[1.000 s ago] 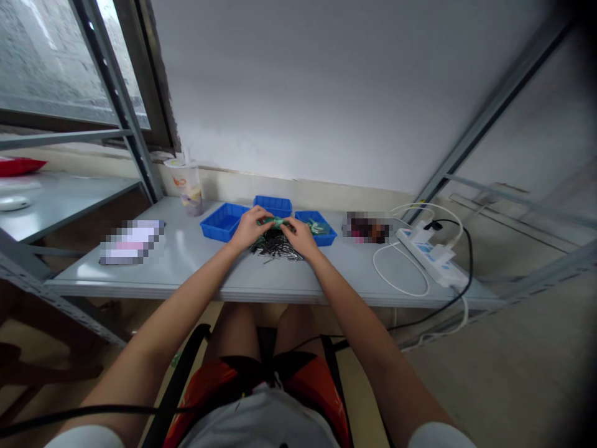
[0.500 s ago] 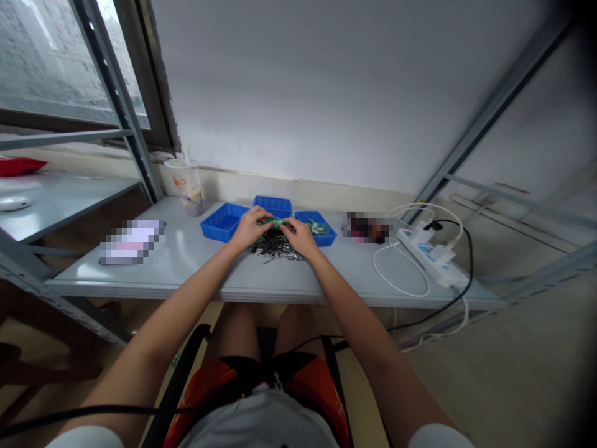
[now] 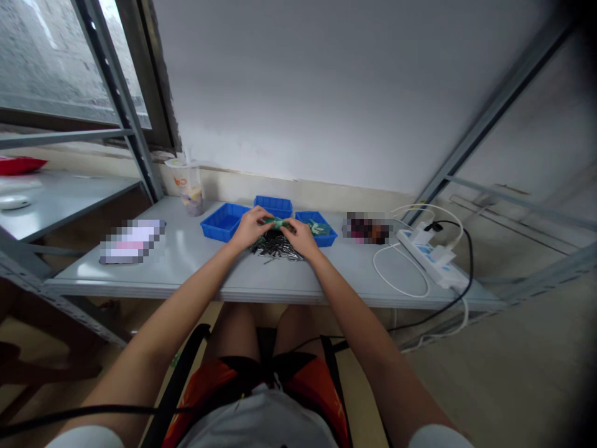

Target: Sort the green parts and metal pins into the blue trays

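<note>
My left hand (image 3: 252, 228) and my right hand (image 3: 299, 236) meet above the middle of the tabletop. Both are closed, fingertips pinching a small green piece (image 3: 278, 222) between them; its exact kind is too small to make out. Right below lies a loose pile of thin, dark and silvery metal pieces (image 3: 278, 247), partly covered by the hands. Beside my right hand stands a blue bin (image 3: 329, 240) with several similar green pieces in it. A second blue bin (image 3: 217, 231) is just left of my left hand, and a third blue bin (image 3: 273, 203) sits behind both hands.
A lidded drink cup (image 3: 187, 190) stands at the back left, with a blurred-out phone-like object (image 3: 133, 241) in front of it. To the right are a pixelated dark item (image 3: 366, 229) and a white power strip (image 3: 431, 258) with plugs and looping cables. Metal shelf posts flank the tabletop (image 3: 186, 274).
</note>
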### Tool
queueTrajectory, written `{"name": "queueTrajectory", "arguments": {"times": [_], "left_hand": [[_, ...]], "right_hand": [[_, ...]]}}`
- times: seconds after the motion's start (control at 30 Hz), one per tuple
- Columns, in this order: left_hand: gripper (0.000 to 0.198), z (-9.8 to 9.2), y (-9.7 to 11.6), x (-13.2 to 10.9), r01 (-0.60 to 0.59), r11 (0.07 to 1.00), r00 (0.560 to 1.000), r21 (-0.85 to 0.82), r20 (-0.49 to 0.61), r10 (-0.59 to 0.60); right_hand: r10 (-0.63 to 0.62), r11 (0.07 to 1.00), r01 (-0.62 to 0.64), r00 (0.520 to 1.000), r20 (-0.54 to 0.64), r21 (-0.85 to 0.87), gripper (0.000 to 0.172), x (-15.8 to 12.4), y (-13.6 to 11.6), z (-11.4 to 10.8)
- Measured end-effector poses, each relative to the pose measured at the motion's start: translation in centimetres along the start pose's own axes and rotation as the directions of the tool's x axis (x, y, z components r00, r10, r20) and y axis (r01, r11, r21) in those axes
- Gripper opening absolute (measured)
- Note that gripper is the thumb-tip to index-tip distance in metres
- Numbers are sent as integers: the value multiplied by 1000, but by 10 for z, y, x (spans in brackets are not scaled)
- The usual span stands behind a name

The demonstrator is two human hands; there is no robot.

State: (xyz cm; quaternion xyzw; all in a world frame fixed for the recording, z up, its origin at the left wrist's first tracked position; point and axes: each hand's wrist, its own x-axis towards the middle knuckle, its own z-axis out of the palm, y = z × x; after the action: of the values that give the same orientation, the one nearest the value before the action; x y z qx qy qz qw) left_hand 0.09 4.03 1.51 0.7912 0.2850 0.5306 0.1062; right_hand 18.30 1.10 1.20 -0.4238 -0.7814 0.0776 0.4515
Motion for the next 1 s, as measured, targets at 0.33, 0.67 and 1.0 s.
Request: {"name": "queueTrajectory", "arguments": {"times": [0.33, 0.67, 1.0], "left_hand": [[14, -1, 2, 0, 8, 1000, 1000, 7, 8, -8], [14, 0, -1, -1, 22, 1000, 999, 21, 32, -23], [19, 0, -2, -1, 48, 994, 994, 103, 90, -57]], "right_hand": [[-15, 999, 14, 1000, -11, -36, 14, 0, 2, 0], [-45, 997, 44, 999, -17, -66, 14, 0, 5, 0], [-64, 992, 61, 998, -25, -106, 12, 1, 6, 1]]}}
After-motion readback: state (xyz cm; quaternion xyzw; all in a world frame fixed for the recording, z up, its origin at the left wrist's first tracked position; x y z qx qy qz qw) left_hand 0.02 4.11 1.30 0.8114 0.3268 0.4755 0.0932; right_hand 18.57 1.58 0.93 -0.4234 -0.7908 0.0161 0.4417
